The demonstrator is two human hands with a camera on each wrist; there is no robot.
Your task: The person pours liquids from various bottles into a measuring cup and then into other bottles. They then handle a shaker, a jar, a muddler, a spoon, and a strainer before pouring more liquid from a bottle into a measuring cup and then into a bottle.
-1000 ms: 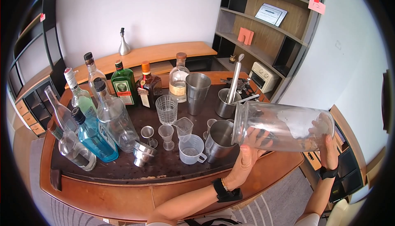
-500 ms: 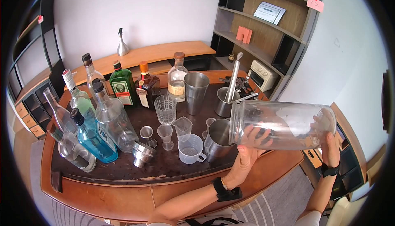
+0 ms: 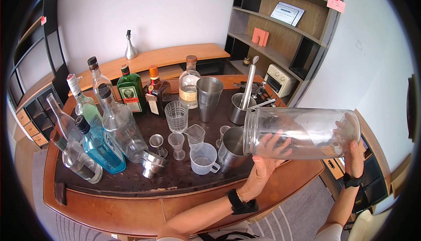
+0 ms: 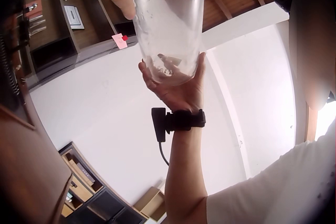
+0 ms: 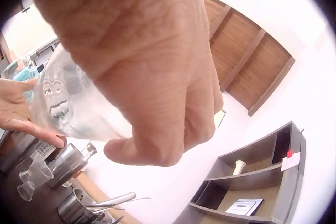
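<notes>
A large clear glass jar (image 3: 307, 131) lies almost level in the air, its mouth to the left and its base to the right. My left hand (image 3: 267, 153) holds it from below near the mouth, with fingers visible through the glass and the thumb at the front. My right hand (image 3: 354, 164) grips the base end; in the left wrist view its fingers and thumb (image 4: 201, 66) lie on either side of the base. The jar's mouth overlaps the rim of a steel shaker tin (image 3: 230, 155) on the table in the head view. No contents show clearly inside the jar.
Bottles, including a blue one (image 3: 103, 146) and a green one (image 3: 130, 89), crowd the table's left. A measuring cup (image 3: 203, 158), jiggers (image 3: 176, 142) and a ridged tumbler (image 3: 176, 117) stand mid-table. Bar tools rise from a steel cup (image 3: 238, 114) behind the jar.
The jar's base end has moved slightly right and up, along with my right hand. Both hands keep their hold, and the things on the table stay in place.
</notes>
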